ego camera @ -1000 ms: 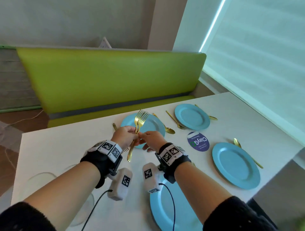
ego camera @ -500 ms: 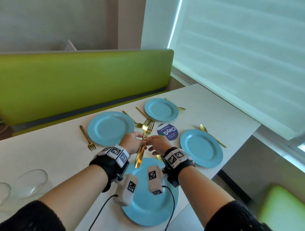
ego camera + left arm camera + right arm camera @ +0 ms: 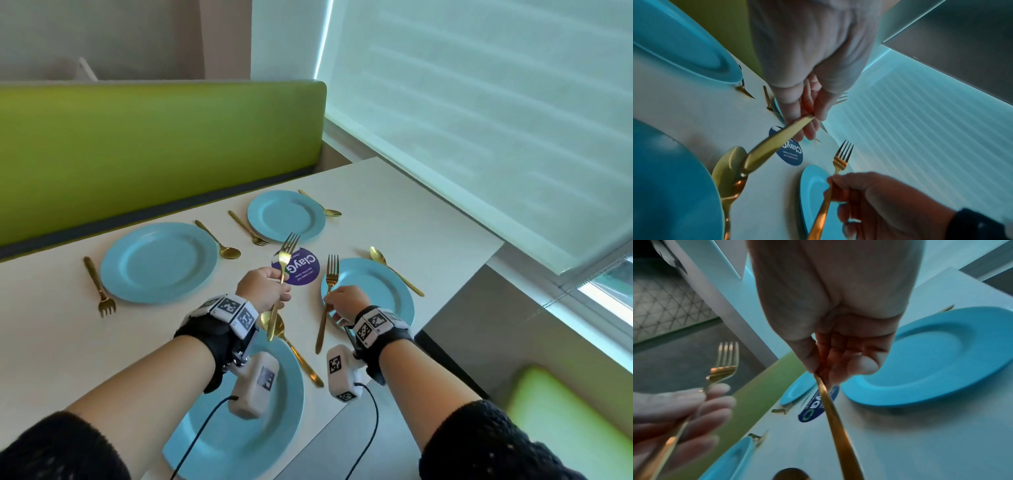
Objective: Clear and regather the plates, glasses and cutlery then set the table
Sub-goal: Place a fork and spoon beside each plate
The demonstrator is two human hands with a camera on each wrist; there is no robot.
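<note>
Above the white table (image 3: 51, 342) I hold one gold fork in each hand, tines up. My left hand (image 3: 269, 286) pinches the left fork (image 3: 283, 260) over the purple sticker (image 3: 305, 274); its handle (image 3: 772, 146) points down towards a spoon (image 3: 287, 337) beside the near blue plate (image 3: 239, 428). My right hand (image 3: 342, 301) pinches the right fork (image 3: 331, 274) at the left rim of the right blue plate (image 3: 383, 291); its handle (image 3: 835, 410) slopes downward. Two more blue plates lie at far left (image 3: 159, 262) and far centre (image 3: 286, 215).
A fork (image 3: 99, 289) and a spoon (image 3: 222, 245) flank the far left plate. A fork (image 3: 248, 228) and a spoon (image 3: 323, 207) flank the far plate, and a spoon (image 3: 394, 270) lies right of the right plate. A green bench (image 3: 154, 144) is behind, the table edge (image 3: 455, 294) to the right.
Both forks were held together between my hands. My hands have drawn apart, each with one fork, and the right one has moved over the right plate's rim. My view has swung right.
</note>
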